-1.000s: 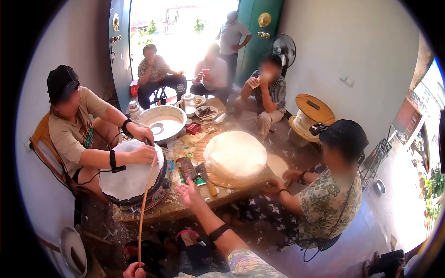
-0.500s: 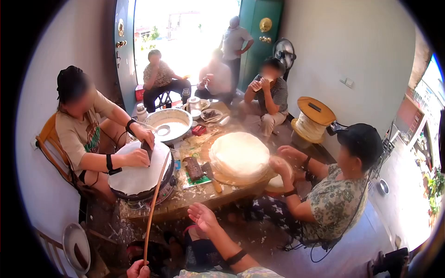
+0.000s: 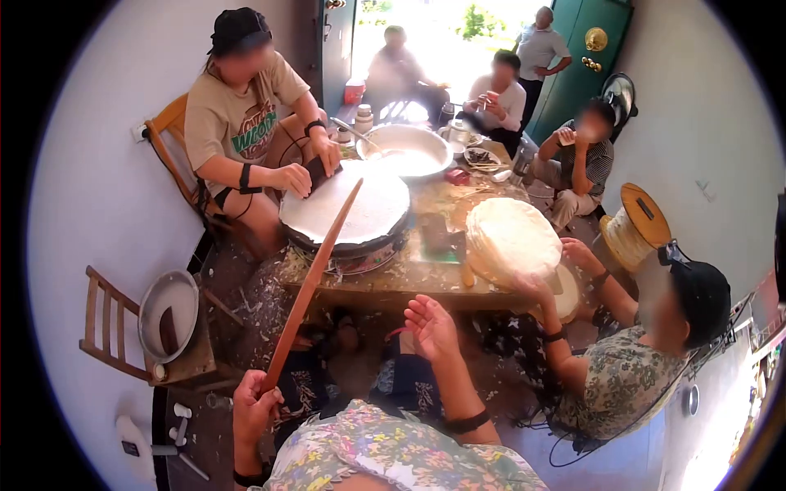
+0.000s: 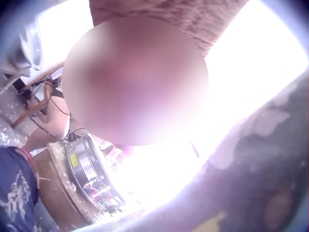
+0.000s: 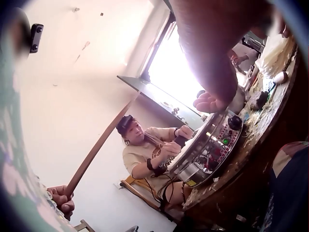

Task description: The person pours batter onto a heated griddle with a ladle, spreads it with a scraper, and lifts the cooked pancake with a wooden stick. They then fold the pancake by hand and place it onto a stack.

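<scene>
In the head view my left hand [image 3: 256, 404] grips the lower end of a long, flat wooden stick [image 3: 315, 274], which slants up to a tip over the round griddle [image 3: 348, 214]. The right wrist view also shows the stick [image 5: 96, 147] held in my left hand [image 5: 61, 199]. My right hand [image 3: 432, 327] is raised in front of the table edge, palm up with fingers loosely bent, holding nothing. White batter or a thin sheet covers the griddle, and a person at the left works a dark scraper [image 3: 321, 174] on it with both hands.
The low table [image 3: 385, 282] carries a stack of thin round sheets [image 3: 514, 239] and a large basin [image 3: 417, 139]. A person in a black cap [image 3: 700, 299] sits at the right. A metal bowl [image 3: 190, 315] rests on a chair at the left; several people sit or stand by the doorway.
The head view has swung left and down. My left hand and the stick have come up further into view. The right-hand person's hands have risen from low beside the table to the stack's edge.
</scene>
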A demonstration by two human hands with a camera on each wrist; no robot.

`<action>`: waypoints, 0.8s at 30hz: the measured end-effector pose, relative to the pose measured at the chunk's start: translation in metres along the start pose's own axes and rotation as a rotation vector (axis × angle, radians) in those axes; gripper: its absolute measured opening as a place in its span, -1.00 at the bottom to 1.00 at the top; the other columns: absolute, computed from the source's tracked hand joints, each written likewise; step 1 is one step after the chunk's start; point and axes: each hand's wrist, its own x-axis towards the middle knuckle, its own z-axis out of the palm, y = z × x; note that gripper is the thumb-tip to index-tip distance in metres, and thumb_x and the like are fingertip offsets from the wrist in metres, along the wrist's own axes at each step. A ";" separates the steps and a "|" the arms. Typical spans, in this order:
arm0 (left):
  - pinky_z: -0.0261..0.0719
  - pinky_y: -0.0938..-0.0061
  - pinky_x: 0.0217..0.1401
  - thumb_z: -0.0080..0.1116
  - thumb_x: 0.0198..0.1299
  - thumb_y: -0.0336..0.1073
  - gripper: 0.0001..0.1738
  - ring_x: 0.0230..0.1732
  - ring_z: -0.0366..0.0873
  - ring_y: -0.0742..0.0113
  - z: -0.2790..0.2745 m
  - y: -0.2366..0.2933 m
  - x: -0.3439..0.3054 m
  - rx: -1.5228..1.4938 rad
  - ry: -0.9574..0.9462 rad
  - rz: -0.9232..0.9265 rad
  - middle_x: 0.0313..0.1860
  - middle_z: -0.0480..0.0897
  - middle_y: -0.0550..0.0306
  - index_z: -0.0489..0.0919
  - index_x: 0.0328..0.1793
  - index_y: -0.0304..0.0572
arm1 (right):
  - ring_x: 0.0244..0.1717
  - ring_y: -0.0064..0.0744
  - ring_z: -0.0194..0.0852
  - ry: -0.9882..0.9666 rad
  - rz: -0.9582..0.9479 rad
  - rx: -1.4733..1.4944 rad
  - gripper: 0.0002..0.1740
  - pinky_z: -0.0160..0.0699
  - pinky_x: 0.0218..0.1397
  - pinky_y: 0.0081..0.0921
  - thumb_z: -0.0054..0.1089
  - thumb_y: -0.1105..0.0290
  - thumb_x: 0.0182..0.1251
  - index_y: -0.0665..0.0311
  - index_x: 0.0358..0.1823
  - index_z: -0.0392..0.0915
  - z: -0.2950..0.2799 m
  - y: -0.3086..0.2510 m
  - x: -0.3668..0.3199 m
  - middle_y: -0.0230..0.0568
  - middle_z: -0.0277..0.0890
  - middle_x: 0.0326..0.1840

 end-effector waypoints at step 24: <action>0.53 0.31 -0.37 0.32 0.16 -0.25 -0.57 -0.41 0.59 -0.01 0.001 -0.005 0.043 0.724 0.042 0.232 -0.41 0.58 -0.03 0.63 0.17 -0.13 | 0.51 0.13 0.08 -0.122 -0.790 -1.272 -0.35 0.12 0.50 -0.19 0.13 0.48 0.35 0.38 0.45 0.17 0.121 0.014 0.003 0.13 0.10 0.52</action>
